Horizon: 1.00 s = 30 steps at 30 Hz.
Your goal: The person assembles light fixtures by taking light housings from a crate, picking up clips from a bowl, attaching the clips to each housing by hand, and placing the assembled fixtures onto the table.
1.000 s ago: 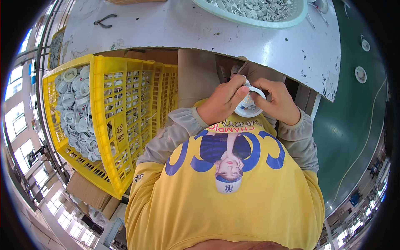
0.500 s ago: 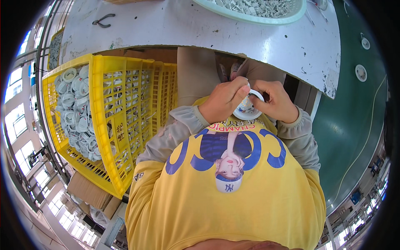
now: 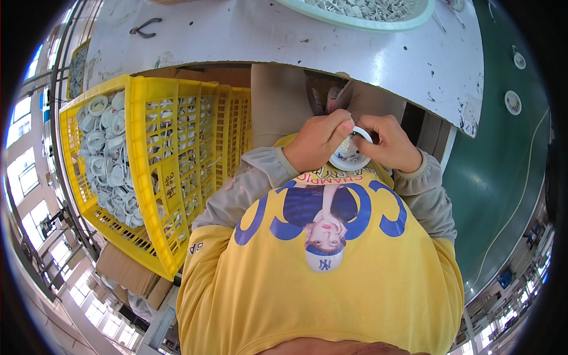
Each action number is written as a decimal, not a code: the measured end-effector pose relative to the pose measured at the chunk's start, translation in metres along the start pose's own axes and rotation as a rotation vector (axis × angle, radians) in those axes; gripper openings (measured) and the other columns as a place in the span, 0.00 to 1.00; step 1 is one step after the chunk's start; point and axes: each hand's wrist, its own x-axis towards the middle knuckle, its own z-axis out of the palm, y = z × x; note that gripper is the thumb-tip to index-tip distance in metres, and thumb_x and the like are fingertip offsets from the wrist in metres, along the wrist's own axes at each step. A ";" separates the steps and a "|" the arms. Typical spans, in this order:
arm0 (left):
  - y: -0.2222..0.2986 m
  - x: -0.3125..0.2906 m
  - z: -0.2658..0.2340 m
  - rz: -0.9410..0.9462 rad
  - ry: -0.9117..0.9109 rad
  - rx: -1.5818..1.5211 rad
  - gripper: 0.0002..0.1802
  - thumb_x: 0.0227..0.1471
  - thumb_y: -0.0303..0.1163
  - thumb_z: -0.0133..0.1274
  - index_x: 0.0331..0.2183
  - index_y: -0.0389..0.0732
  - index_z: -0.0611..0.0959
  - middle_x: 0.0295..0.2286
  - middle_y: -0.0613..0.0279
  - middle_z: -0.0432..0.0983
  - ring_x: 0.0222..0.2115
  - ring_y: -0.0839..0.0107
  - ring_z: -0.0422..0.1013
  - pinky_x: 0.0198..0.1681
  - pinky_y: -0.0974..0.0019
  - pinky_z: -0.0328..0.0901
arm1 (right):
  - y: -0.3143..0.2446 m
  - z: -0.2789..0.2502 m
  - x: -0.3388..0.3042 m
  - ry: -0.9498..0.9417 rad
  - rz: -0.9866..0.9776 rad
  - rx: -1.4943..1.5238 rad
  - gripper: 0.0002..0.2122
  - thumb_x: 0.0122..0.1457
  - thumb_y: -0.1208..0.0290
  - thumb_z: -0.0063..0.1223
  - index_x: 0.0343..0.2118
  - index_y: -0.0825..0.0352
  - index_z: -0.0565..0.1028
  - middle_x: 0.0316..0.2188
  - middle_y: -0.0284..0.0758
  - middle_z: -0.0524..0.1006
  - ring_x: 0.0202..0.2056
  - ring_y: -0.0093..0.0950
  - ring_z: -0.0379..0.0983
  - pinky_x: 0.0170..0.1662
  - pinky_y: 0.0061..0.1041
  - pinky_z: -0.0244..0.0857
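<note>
Your left hand (image 3: 320,142) and right hand (image 3: 387,144) are gripping a round white fixture (image 3: 349,155) between them. It is looking light and stiff, its dotted inner face (image 3: 347,148) probably fragile, so the rim (image 3: 349,168) is offering the safest hold. That face is pointing up toward you; being round, it is showing no long axis.

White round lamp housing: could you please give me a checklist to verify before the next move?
1. Left hand gripping the white round lamp housing: ok.
2. Right hand at the housing's rim: ok.
3. Housing's open side visible from above: ok, partly covered.
4. Inner parts fully seated: cannot tell.
5. Pliers out of the hands: ok, on the tabletop.
6. Yellow crate at the person's left: ok.
</note>
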 end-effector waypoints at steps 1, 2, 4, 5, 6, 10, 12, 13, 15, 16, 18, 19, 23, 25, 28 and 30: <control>0.000 0.000 0.000 -0.017 -0.004 -0.005 0.13 0.56 0.37 0.37 0.31 0.36 0.69 0.20 0.54 0.64 0.20 0.64 0.61 0.25 0.66 0.59 | 0.000 -0.001 0.000 -0.004 -0.007 0.009 0.08 0.42 0.75 0.52 0.18 0.72 0.65 0.10 0.37 0.60 0.12 0.23 0.52 0.16 0.24 0.48; -0.001 0.000 0.000 -0.017 -0.006 -0.005 0.13 0.56 0.37 0.37 0.31 0.36 0.69 0.20 0.54 0.64 0.20 0.64 0.61 0.25 0.66 0.59 | 0.000 -0.001 -0.001 -0.008 -0.013 0.018 0.08 0.43 0.75 0.52 0.18 0.72 0.65 0.10 0.37 0.60 0.12 0.23 0.52 0.16 0.24 0.48; -0.002 0.000 -0.001 -0.045 -0.046 -0.144 0.14 0.57 0.38 0.37 0.31 0.36 0.69 0.19 0.61 0.64 0.21 0.74 0.60 0.25 0.69 0.58 | -0.005 -0.003 -0.001 -0.006 -0.020 0.015 0.08 0.43 0.75 0.53 0.18 0.72 0.66 0.10 0.37 0.61 0.12 0.23 0.52 0.16 0.23 0.48; -0.002 -0.001 -0.001 -0.046 -0.044 -0.142 0.14 0.57 0.38 0.37 0.31 0.36 0.69 0.19 0.61 0.64 0.21 0.74 0.60 0.25 0.69 0.58 | -0.008 -0.003 -0.002 -0.004 -0.027 0.011 0.08 0.44 0.75 0.53 0.18 0.72 0.66 0.11 0.37 0.62 0.12 0.22 0.53 0.16 0.23 0.49; -0.001 0.000 -0.001 -0.043 -0.049 -0.171 0.15 0.57 0.38 0.37 0.31 0.36 0.69 0.20 0.63 0.63 0.22 0.77 0.58 0.26 0.70 0.58 | -0.011 -0.004 -0.002 -0.005 -0.028 0.011 0.08 0.44 0.75 0.53 0.18 0.72 0.66 0.11 0.37 0.62 0.12 0.22 0.53 0.16 0.23 0.49; 0.002 0.002 0.002 -0.011 -0.015 -0.283 0.13 0.55 0.37 0.39 0.27 0.36 0.67 0.19 0.57 0.60 0.20 0.70 0.56 0.25 0.66 0.57 | -0.014 -0.004 -0.004 0.012 -0.021 0.009 0.07 0.44 0.76 0.53 0.20 0.71 0.67 0.12 0.37 0.63 0.12 0.22 0.56 0.16 0.21 0.51; 0.002 0.002 0.002 -0.005 -0.026 -0.288 0.14 0.55 0.38 0.39 0.27 0.36 0.67 0.19 0.57 0.60 0.20 0.69 0.56 0.25 0.65 0.57 | -0.012 -0.002 -0.005 0.023 -0.032 0.002 0.07 0.44 0.76 0.53 0.20 0.71 0.67 0.12 0.36 0.64 0.12 0.22 0.56 0.16 0.21 0.51; 0.002 0.002 0.002 0.001 -0.038 -0.294 0.14 0.55 0.38 0.39 0.27 0.36 0.67 0.19 0.56 0.60 0.20 0.68 0.56 0.25 0.65 0.57 | -0.011 0.000 -0.006 0.029 -0.038 0.011 0.06 0.44 0.76 0.52 0.19 0.71 0.67 0.12 0.34 0.64 0.13 0.18 0.55 0.16 0.19 0.50; 0.001 0.002 0.002 0.009 -0.043 -0.270 0.15 0.55 0.38 0.38 0.26 0.36 0.68 0.19 0.56 0.60 0.20 0.67 0.57 0.25 0.65 0.57 | -0.012 0.001 -0.007 0.035 -0.044 0.021 0.06 0.45 0.77 0.52 0.19 0.71 0.67 0.12 0.32 0.64 0.14 0.15 0.54 0.17 0.17 0.49; 0.001 0.002 0.001 0.018 -0.048 -0.246 0.15 0.55 0.38 0.38 0.26 0.36 0.68 0.19 0.55 0.60 0.19 0.65 0.57 0.25 0.65 0.57 | -0.013 0.001 -0.008 0.039 -0.037 0.005 0.06 0.44 0.76 0.52 0.19 0.71 0.67 0.12 0.34 0.63 0.13 0.18 0.55 0.16 0.19 0.49; 0.002 0.002 0.000 0.028 -0.041 -0.224 0.15 0.55 0.38 0.39 0.26 0.35 0.68 0.19 0.55 0.61 0.19 0.64 0.57 0.25 0.64 0.57 | -0.013 0.001 -0.008 0.043 -0.029 -0.011 0.07 0.43 0.76 0.53 0.20 0.71 0.67 0.12 0.36 0.63 0.12 0.22 0.56 0.16 0.21 0.50; 0.002 0.002 0.000 0.038 -0.034 -0.201 0.16 0.55 0.39 0.39 0.25 0.35 0.68 0.19 0.54 0.61 0.19 0.62 0.57 0.24 0.64 0.57 | -0.012 0.001 -0.008 0.045 -0.024 -0.026 0.07 0.43 0.76 0.53 0.19 0.71 0.66 0.12 0.36 0.63 0.12 0.22 0.55 0.16 0.21 0.49; 0.001 0.000 -0.001 0.020 -0.054 -0.163 0.16 0.54 0.38 0.39 0.25 0.35 0.69 0.19 0.54 0.61 0.19 0.61 0.58 0.24 0.63 0.57 | -0.009 0.003 -0.008 0.032 -0.021 0.017 0.08 0.43 0.77 0.53 0.19 0.70 0.65 0.11 0.35 0.61 0.13 0.20 0.52 0.16 0.22 0.48; 0.002 0.000 -0.002 0.042 -0.077 -0.157 0.17 0.56 0.39 0.36 0.25 0.34 0.69 0.20 0.59 0.61 0.21 0.73 0.56 0.26 0.69 0.57 | -0.008 0.003 -0.008 0.033 -0.026 0.037 0.08 0.43 0.77 0.53 0.19 0.70 0.65 0.11 0.34 0.60 0.13 0.19 0.52 0.16 0.22 0.47; 0.003 0.000 -0.002 0.083 -0.059 -0.160 0.18 0.56 0.39 0.36 0.26 0.34 0.69 0.20 0.59 0.61 0.20 0.71 0.56 0.26 0.68 0.57 | -0.009 0.002 -0.008 0.019 -0.024 0.058 0.08 0.43 0.77 0.53 0.19 0.70 0.65 0.11 0.33 0.60 0.14 0.17 0.52 0.16 0.20 0.47; 0.002 0.000 -0.001 0.091 -0.053 -0.145 0.17 0.56 0.38 0.37 0.26 0.34 0.70 0.20 0.58 0.61 0.20 0.70 0.56 0.25 0.68 0.57 | -0.009 0.001 -0.008 0.005 -0.017 0.059 0.08 0.43 0.77 0.53 0.19 0.70 0.65 0.11 0.32 0.60 0.14 0.16 0.52 0.16 0.20 0.47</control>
